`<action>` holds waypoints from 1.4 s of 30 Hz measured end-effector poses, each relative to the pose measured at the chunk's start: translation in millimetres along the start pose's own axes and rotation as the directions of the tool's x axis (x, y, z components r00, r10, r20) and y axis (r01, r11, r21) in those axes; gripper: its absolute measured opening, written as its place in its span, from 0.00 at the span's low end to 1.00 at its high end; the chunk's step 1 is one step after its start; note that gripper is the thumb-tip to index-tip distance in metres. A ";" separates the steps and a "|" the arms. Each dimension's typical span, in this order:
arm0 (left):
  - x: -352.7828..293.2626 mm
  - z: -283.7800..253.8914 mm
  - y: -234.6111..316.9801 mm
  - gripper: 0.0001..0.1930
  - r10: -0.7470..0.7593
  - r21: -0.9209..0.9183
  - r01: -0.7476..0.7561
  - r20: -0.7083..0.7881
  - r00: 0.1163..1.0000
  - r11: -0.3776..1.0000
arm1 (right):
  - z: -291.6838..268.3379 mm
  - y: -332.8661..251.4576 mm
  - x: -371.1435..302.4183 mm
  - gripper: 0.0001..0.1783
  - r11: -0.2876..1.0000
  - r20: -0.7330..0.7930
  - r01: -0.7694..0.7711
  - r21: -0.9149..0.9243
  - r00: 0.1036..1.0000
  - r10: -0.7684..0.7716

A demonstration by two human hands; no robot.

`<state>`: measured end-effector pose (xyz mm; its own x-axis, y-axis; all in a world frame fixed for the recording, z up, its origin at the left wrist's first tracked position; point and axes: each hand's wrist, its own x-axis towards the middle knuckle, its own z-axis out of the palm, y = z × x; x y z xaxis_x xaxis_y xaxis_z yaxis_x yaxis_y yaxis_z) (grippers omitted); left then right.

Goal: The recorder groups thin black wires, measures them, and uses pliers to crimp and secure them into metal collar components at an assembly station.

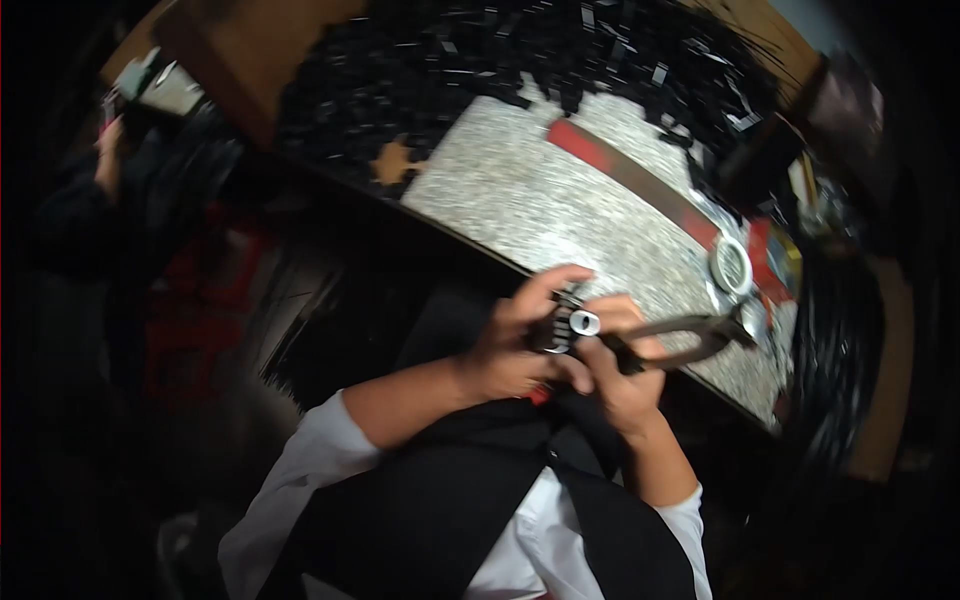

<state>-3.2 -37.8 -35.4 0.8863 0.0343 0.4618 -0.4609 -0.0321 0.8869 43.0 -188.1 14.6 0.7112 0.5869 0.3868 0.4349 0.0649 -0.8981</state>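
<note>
My left hand [500, 350] is closed around a small black piece with silver metal parts [557, 330], in front of my body by the near edge of the table. A bright pale ring [584, 323] shows at its right side. Against it, the fingers of my right hand [625, 375] are curled, meeting those of my left. From my right hand a dark metal hand tool with two curved arms [690, 345], plier-like, sticks out to the right over the table. Motion blur hides its exact kind and the finer details of the black piece.
On the speckled grey tabletop [490, 190] lies a long red-and-brown bar [630, 180], with a roll of tape [732, 268] at its right end. Black strips with metal bits [400, 90] are heaped behind. Red stools [200, 320] and another person's arm [108, 165] are at left.
</note>
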 end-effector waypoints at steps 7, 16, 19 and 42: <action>5.8 12.1 11.4 0.46 -0.081 -0.198 0.083 0.016 0.997 0.977 | -3.8 6.9 -25.9 0.05 0.969 -0.161 -0.247 0.021 0.956 0.247; 0.8 7.6 1.3 0.49 0.005 -0.135 -0.008 -0.022 1.000 0.991 | 9.4 6.6 -23.7 0.11 0.929 -0.146 -0.315 0.193 0.928 0.344; 1.0 9.0 -0.1 0.48 0.017 -0.147 -0.024 -0.049 0.999 0.989 | 7.4 14.9 -28.3 0.12 0.947 -0.123 -0.256 0.195 0.951 0.283; 5.0 1.7 2.7 0.41 0.126 -0.097 -0.125 0.010 0.992 0.987 | -15.6 21.8 -24.3 0.07 0.898 0.122 0.121 -0.423 0.990 -0.076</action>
<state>0.0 -39.4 -30.7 0.8214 0.0195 0.5700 -0.5700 0.0613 0.8194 43.8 -213.5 -11.1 0.6035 0.6741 0.4258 0.7104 -0.2120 -0.6711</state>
